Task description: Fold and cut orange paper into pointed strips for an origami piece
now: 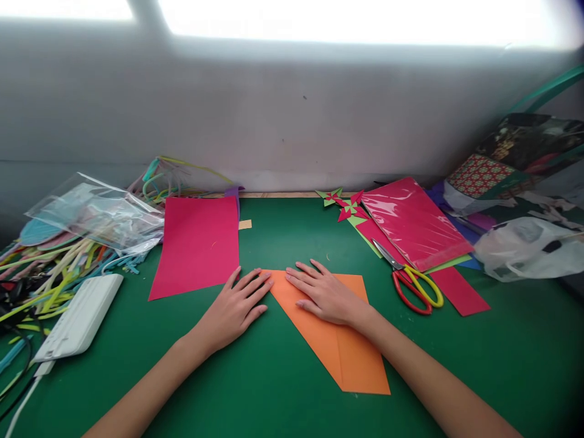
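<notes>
A folded sheet of orange paper (360,359) lies on the green tabletop, with a slanting edge on its left and a crease line near its lower part. My right hand (326,292) rests flat on its upper part, fingers stretched out and pointing left. My left hand (239,304) lies flat at the paper's upper left corner, its fingertips touching that tip and most of the palm on the table. Both hands are open. Just behind my left hand is a red sheet of paper (196,243).
Scissors (408,283) with red and yellow handles lie right, by a plastic-wrapped red paper pack (415,222) and folded paper stars (351,208). A white power strip (82,316), colourful pipe cleaners (55,267) and a clear bag (100,207) crowd the left. A white plastic bag (529,249) sits far right.
</notes>
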Action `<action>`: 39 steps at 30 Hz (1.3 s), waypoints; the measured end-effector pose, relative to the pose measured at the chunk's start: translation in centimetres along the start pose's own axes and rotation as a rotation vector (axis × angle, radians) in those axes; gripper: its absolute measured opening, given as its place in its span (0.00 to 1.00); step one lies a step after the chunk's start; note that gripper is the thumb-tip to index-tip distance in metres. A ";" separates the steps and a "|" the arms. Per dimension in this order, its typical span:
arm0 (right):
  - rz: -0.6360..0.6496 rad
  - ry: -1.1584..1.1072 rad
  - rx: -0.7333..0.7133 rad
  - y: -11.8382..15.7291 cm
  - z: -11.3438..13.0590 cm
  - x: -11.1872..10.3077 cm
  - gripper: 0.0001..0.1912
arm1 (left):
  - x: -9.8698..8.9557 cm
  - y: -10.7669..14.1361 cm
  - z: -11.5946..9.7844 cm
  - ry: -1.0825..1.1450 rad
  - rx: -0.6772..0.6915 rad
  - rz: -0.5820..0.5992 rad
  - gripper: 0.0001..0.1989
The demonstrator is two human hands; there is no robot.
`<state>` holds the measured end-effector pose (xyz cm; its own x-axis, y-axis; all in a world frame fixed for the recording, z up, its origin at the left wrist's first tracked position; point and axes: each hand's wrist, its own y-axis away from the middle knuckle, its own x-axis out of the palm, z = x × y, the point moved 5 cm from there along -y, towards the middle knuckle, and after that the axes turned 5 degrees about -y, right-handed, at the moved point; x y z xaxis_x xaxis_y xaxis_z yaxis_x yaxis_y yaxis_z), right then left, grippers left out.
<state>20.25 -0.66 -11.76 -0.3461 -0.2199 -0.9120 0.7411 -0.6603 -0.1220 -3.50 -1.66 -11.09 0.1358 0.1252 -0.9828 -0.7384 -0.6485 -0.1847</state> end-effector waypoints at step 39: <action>0.005 -0.011 0.001 0.2 -0.1 -0.1 0.32 | 0.2 -0.4 -1.2 -0.040 -0.049 -0.034 0.28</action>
<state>20.43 -0.70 -11.73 -0.3486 -0.2318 -0.9081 0.7426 -0.6595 -0.1167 -2.38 -2.28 -11.18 0.1330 0.1768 -0.9752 -0.7002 -0.6796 -0.2187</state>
